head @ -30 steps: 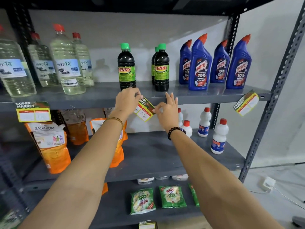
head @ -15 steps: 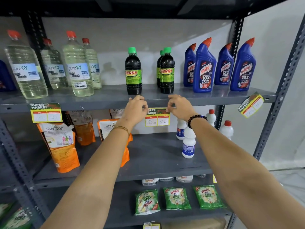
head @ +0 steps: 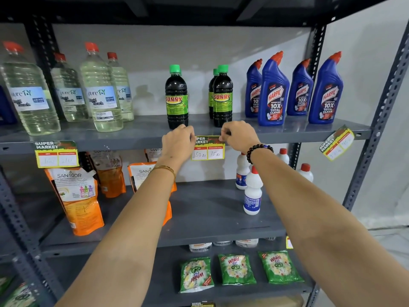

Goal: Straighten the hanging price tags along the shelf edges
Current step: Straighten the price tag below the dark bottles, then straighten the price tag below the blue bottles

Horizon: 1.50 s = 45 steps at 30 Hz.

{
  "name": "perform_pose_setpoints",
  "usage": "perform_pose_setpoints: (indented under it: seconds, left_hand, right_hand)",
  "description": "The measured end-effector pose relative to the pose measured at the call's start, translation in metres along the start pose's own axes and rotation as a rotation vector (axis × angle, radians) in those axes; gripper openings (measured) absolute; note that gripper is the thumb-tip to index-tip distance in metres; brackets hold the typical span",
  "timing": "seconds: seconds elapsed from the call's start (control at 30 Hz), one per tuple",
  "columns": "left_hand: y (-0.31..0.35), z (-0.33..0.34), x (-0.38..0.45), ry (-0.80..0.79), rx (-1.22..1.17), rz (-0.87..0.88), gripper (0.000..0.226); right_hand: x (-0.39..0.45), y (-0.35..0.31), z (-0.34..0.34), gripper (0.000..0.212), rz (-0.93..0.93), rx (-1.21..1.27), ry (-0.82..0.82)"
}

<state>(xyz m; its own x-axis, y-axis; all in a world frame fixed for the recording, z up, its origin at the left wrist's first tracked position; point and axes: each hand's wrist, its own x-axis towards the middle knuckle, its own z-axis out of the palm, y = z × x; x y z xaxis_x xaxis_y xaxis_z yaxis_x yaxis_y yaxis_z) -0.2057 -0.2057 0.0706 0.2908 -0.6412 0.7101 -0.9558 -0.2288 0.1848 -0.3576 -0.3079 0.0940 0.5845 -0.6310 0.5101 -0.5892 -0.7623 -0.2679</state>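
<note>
A yellow and green "Super Market" price tag (head: 208,149) hangs level from the front edge of the upper grey shelf (head: 132,138), below the Sunny bottles. My left hand (head: 178,141) pinches its top left corner and my right hand (head: 238,136) pinches its top right corner, both against the shelf edge. Another tag (head: 56,154) hangs straight at the left end of the same edge. A third tag (head: 337,142) at the right end hangs tilted, its left side dropped.
Bleach bottles (head: 99,89), dark Sunny bottles (head: 177,96) and blue Harpic bottles (head: 273,89) stand on the upper shelf. Orange Santoor pouches (head: 75,200) and white bottles (head: 252,193) occupy the middle shelf. Green Wheel packets (head: 235,269) lie below. Slotted uprights (head: 380,103) frame the rack.
One second ago the middle tag hung tilted between my hands. It now sits level on the shelf edge, with both hands raised to its top corners.
</note>
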Motion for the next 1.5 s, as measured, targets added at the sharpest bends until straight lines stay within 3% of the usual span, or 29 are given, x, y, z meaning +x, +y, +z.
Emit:
perform_pose_setpoints:
  seconds: [0.23,0.4,0.73,0.93,1.0,1.2,1.37,1.5]
  left_hand:
    - [0.000,0.007,0.002,0.001,0.032,-0.034,0.015]
    - [0.005,0.009,0.005,-0.028,0.044,-0.069,0.035]
    - [0.014,0.011,0.008,-0.016,0.083,-0.101,0.032]
    - [0.022,0.016,-0.002,-0.022,0.096,-0.100,0.038]
    - [0.025,0.025,-0.008,0.014,0.121,-0.083,0.045]
    - [0.114,0.064,-0.023,0.013,-0.026,0.123,0.045]
    - [0.218,0.106,-0.024,-0.030,-0.114,0.244,0.040]
    - [0.281,0.133,-0.011,0.000,-0.100,0.250,0.033]
  right_hand:
    - [0.004,-0.002,0.006,0.016,0.076,0.000,0.037]
    - [0.006,-0.008,0.008,0.039,0.116,0.030,0.075]
    - [0.005,-0.017,0.019,0.032,0.184,-0.005,0.165]
    - [-0.013,0.001,0.011,0.046,0.089,0.090,0.053]
    - [-0.026,0.015,0.002,0.049,0.068,0.091,0.117]
    - [-0.074,0.105,-0.043,0.041,0.143,-0.132,0.275]
    - [-0.104,0.192,-0.084,0.040,0.198,-0.296,0.299]
    - [-0.109,0.254,-0.114,0.041,0.121,-0.470,0.257]
